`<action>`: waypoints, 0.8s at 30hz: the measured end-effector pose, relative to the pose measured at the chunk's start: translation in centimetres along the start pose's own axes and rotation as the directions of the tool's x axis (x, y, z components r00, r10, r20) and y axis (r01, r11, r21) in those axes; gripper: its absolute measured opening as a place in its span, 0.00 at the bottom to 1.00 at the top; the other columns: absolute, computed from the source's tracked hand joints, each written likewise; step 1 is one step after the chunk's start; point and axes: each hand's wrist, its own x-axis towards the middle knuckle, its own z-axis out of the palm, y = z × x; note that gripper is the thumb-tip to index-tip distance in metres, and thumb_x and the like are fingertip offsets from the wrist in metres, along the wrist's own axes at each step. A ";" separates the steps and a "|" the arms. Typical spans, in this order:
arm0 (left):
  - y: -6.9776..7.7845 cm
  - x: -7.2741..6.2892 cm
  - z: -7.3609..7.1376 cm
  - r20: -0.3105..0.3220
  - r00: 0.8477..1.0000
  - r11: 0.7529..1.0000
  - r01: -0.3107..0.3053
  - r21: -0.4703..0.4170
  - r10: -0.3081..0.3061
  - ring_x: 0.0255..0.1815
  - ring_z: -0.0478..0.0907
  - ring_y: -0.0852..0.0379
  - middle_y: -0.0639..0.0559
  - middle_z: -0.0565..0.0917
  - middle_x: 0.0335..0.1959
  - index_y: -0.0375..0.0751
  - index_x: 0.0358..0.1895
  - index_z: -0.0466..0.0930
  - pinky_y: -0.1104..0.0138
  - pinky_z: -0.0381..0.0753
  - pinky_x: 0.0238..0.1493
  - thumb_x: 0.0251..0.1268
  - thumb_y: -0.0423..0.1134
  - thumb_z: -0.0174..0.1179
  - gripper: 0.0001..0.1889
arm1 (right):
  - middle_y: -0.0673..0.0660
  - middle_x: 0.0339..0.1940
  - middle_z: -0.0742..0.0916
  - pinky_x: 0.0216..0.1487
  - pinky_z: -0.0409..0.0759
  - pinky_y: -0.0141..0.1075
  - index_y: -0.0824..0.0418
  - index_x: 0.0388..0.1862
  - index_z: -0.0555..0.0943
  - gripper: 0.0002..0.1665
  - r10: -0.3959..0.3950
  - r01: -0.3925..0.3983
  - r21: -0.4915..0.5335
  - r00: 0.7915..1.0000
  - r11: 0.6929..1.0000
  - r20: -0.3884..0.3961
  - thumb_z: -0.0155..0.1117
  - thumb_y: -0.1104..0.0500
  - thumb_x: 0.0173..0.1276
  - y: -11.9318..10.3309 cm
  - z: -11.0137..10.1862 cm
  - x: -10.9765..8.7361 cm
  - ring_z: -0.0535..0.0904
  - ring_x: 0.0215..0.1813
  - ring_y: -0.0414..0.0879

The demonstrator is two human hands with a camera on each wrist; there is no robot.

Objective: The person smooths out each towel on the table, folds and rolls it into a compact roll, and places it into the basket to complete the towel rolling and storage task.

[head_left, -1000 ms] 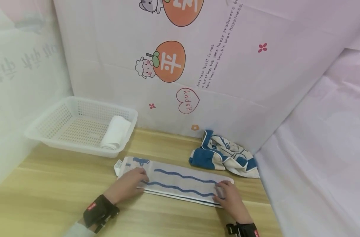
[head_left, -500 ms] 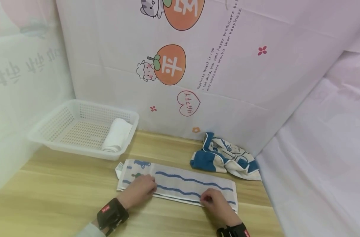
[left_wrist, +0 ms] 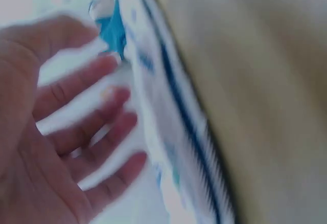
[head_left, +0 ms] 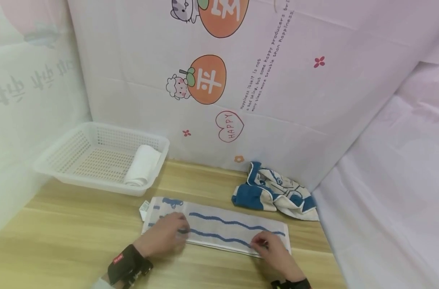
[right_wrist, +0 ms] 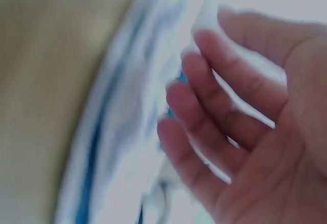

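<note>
Head view: left hand (head_left: 165,235), right hand (head_left: 273,249) curve over towel (head_left: 223,227), grip loosely parted, empty.

Towel (head_left: 219,226): pale grey-beige cloth with white edging, folded in layers into a long, narrow strip.
Wavy lines (head_left: 223,219): two, blue, running lengthwise along the upper face.
Blue motif (head_left: 173,202): at the end nearer the basket (head_left: 96,185), with short blue dashes beside it.
Tag (head_left: 144,208): white, poking out from that same end.
Pose: flat on the table (head_left: 60,241), smooth, slanting.
Place: near the basket but apart, in front and to its right.
</note>
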 end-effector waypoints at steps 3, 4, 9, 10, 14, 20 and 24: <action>-0.7 0.3 -0.8 -0.039 0.995 0.996 0.089 0.008 -0.088 0.63 0.76 0.42 0.39 0.80 0.60 0.41 0.52 0.84 0.45 0.75 0.65 0.65 0.42 0.67 0.15 | 0.54 0.40 0.86 0.41 0.81 0.38 0.62 0.44 0.84 0.08 0.150 -0.161 -0.075 0.979 0.984 -0.138 0.67 0.60 0.70 1.7 -2.3 -0.5 0.81 0.41 0.43; -1.1 0.3 -1.0 -0.046 0.992 0.993 0.116 0.024 -0.115 0.67 0.72 0.36 0.33 0.76 0.64 0.38 0.55 0.82 0.39 0.71 0.68 0.65 0.42 0.67 0.18 | 0.57 0.42 0.86 0.43 0.82 0.42 0.64 0.46 0.83 0.10 0.202 -0.223 -0.113 0.964 0.968 -0.172 0.66 0.59 0.70 2.6 -2.9 -0.7 0.82 0.43 0.46; -2.6 -0.1 -0.9 0.005 0.984 0.983 0.178 0.053 -0.179 0.73 0.58 0.21 0.20 0.60 0.73 0.30 0.68 0.72 0.27 0.58 0.67 0.68 0.45 0.64 0.31 | 0.65 0.45 0.87 0.49 0.82 0.56 0.73 0.52 0.80 0.27 0.443 -0.460 -0.207 0.888 0.863 -0.124 0.63 0.48 0.73 6.8 -5.2 -1.5 0.84 0.47 0.59; -2.7 -0.2 -0.7 0.022 0.982 0.981 0.184 0.052 -0.186 0.73 0.57 0.20 0.19 0.59 0.73 0.30 0.70 0.70 0.26 0.58 0.67 0.69 0.46 0.63 0.32 | 0.65 0.44 0.87 0.49 0.81 0.56 0.74 0.52 0.80 0.30 0.466 -0.476 -0.206 0.879 0.855 -0.099 0.62 0.45 0.73 7.2 -5.3 -1.6 0.84 0.47 0.60; -3.0 -0.1 -0.3 0.054 0.978 0.978 0.197 0.063 -0.200 0.74 0.55 0.20 0.20 0.55 0.75 0.32 0.72 0.68 0.26 0.57 0.67 0.71 0.47 0.61 0.33 | 0.60 0.37 0.86 0.40 0.81 0.49 0.72 0.45 0.80 0.32 0.526 -0.528 -0.144 0.849 0.837 -0.059 0.61 0.40 0.73 7.6 -4.9 -1.3 0.82 0.39 0.53; -2.9 -0.7 -0.5 0.018 0.981 0.977 0.189 0.094 -0.192 0.73 0.59 0.21 0.20 0.59 0.74 0.33 0.71 0.71 0.30 0.60 0.69 0.69 0.47 0.63 0.32 | 0.55 0.30 0.82 0.32 0.72 0.40 0.69 0.39 0.81 0.23 0.548 -0.552 -0.128 0.834 0.824 -0.066 0.65 0.47 0.70 7.0 -3.3 -0.9 0.75 0.32 0.47; -3.0 -1.4 -0.3 -0.016 0.981 0.976 0.192 0.105 -0.191 0.70 0.63 0.22 0.21 0.63 0.72 0.34 0.69 0.74 0.33 0.65 0.67 0.66 0.47 0.66 0.31 | 0.56 0.33 0.84 0.33 0.76 0.42 0.71 0.42 0.80 0.21 0.505 -0.513 -0.079 0.857 0.855 -0.105 0.68 0.52 0.67 6.2 -2.7 -0.4 0.77 0.34 0.47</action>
